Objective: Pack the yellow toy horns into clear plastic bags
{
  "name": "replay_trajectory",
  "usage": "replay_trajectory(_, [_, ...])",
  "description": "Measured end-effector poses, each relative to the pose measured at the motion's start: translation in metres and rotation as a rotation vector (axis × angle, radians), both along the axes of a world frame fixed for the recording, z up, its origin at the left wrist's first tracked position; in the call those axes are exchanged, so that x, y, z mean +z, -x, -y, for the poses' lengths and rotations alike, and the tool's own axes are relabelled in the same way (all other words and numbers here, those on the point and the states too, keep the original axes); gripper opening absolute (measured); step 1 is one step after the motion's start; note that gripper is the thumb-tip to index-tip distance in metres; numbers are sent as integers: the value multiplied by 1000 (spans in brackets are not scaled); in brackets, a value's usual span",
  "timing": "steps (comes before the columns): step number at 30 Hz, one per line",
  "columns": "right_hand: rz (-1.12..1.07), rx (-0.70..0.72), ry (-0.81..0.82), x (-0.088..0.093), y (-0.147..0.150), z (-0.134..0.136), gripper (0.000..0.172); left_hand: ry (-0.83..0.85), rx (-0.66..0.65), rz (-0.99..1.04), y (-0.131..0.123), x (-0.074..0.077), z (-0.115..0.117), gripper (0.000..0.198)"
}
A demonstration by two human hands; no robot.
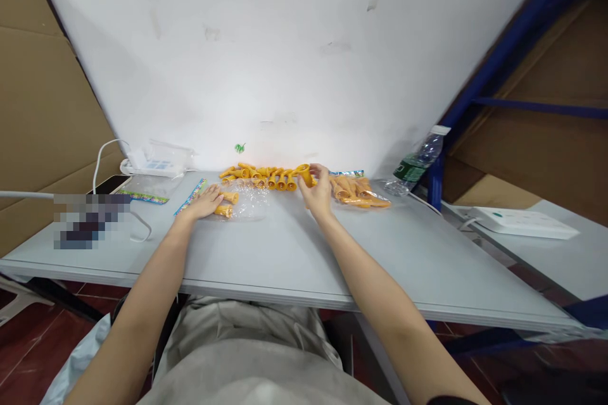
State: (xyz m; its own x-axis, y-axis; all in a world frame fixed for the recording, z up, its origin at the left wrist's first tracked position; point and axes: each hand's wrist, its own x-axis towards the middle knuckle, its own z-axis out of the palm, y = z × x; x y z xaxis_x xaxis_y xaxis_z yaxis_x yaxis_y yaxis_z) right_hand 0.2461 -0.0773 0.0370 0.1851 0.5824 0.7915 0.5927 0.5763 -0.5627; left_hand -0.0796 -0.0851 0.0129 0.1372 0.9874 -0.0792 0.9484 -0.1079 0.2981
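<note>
Yellow-orange plastic shows at the right hand's [320,193] fingertips: a flared piece [303,169] is grasped between thumb and fingers, its wide mouth sticking out past the tips on the left, the narrower part running back between them. It is at the right-hand end of a row of similar pieces [282,182], most with their round openings facing the near edge. The left hand [203,204] lies palm down with its fingers stretched out and loosely spread, clenching nothing, pressed on a clear bag [251,209] with a colourful header strip. Two more pieces [230,197] lie at that bag, just beyond the fingertips; whether both are fully inside it, I cannot tell.

Just right of the right hand sits a filled bag [358,193], packed with the same yellow-orange shapes. Farther right, a clear bottle [418,161] with a green label leans at a tilt. Well to the left, a phone [111,184] lies near another header-topped bag [147,195]. All this is on a grey table [266,259] against a white panel [304,63], cardboard [42,107] on the left and a blue frame [513,38] on the right.
</note>
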Motion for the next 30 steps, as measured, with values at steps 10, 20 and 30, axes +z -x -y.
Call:
replay_trajectory(10, [647, 505, 272, -19, 38, 14, 39, -24, -11, 8, 4, -7, -5, 64])
replay_trajectory(20, [823, 130, 584, 10, 16, 19, 26, -10, -6, 20, 1, -1, -1, 61])
replay_trajectory(30, [866, 223, 619, 16, 21, 25, 16, 77, -90, 5, -9, 12, 13, 64])
